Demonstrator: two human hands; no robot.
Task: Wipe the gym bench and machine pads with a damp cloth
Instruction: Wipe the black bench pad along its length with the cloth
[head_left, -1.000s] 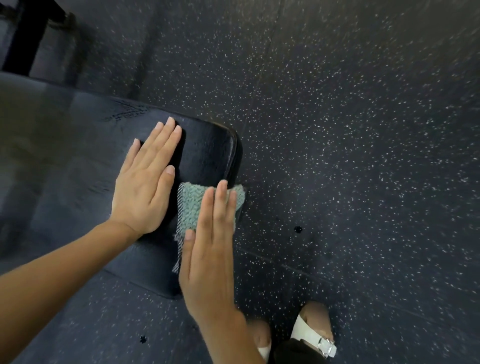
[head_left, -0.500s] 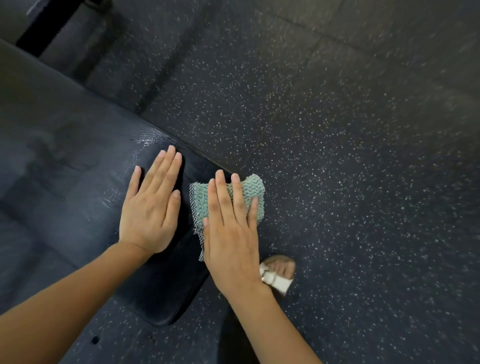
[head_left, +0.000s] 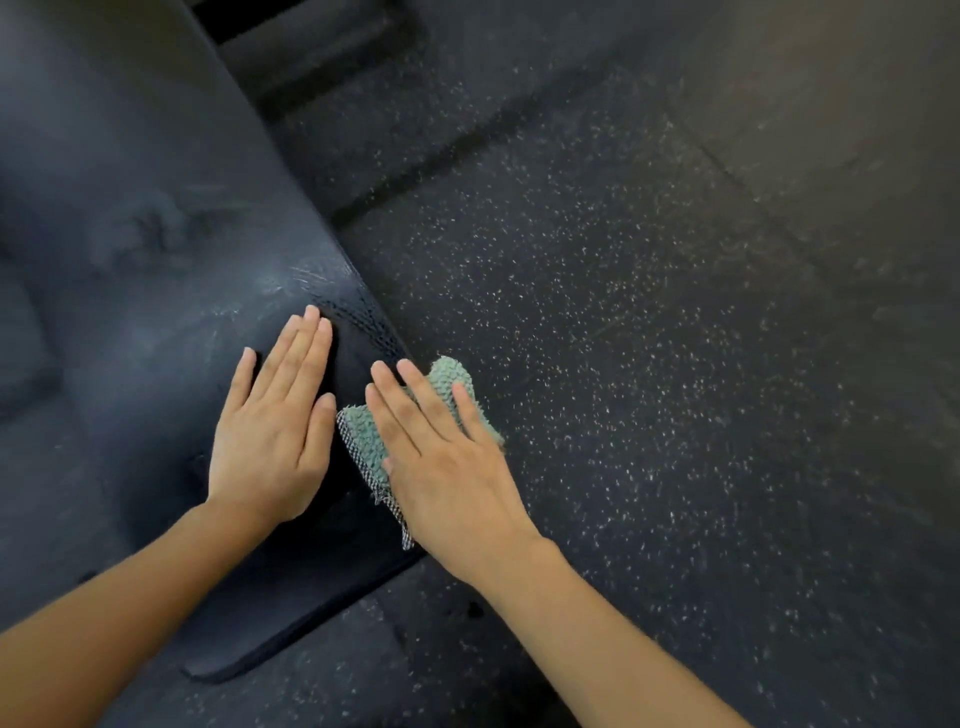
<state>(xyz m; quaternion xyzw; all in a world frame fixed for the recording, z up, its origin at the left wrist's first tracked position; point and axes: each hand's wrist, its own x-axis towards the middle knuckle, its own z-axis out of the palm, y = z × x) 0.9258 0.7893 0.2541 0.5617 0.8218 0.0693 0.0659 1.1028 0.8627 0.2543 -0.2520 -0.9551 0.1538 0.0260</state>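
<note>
A black padded gym bench (head_left: 156, 291) runs from the upper left down to the lower middle, with wet streaks near its right edge. My left hand (head_left: 275, 426) lies flat on the pad with straight fingers. Just to its right, my right hand (head_left: 441, 457) presses a green textured cloth (head_left: 452, 379) with straight fingers against the bench's right edge. The cloth's meshed fringe hangs out below my palm, and most of the cloth is hidden under the hand.
Dark rubber floor (head_left: 675, 364) with white speckles fills the right side. A black frame part (head_left: 306, 47) lies on the floor at the top, beyond the bench. A lower pad section (head_left: 31, 338) shows at the far left.
The view swung, so the bench now runs more steeply. My right hand slid the cloth along the bench's right edge. My left hand stayed flat on the pad. The foot in a white sandal left view.
</note>
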